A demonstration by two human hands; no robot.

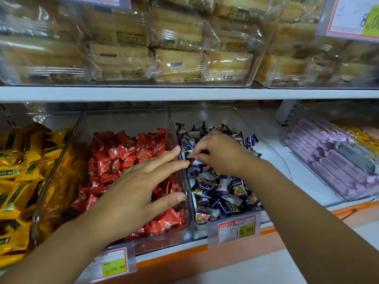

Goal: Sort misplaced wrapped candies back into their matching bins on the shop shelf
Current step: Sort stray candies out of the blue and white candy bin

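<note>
Pinching a stray red candy (191, 160) just right of the clear divider (172, 124), above the blue-and-white candies (217, 193), the right hand (219, 152) is apparently passing it to the left hand (133, 193), which is hovering flat and empty left of the divider, over the matching red candies (114, 158).

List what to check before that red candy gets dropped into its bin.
1. Grip: ok. The right hand pinches the red candy at its fingertips.
2. Candy over its matching bin: not ok. It is over the blue-and-white bin, close beside the red bin.
3. Candy lifted free of the pile: cannot tell.
4. Room in the red bin: ok. Its candies lie well below the rim.
5. Left hand free: ok. It is open above the red candies and holds nothing.
6. More strays in the blue-and-white bin: cannot tell.
</note>
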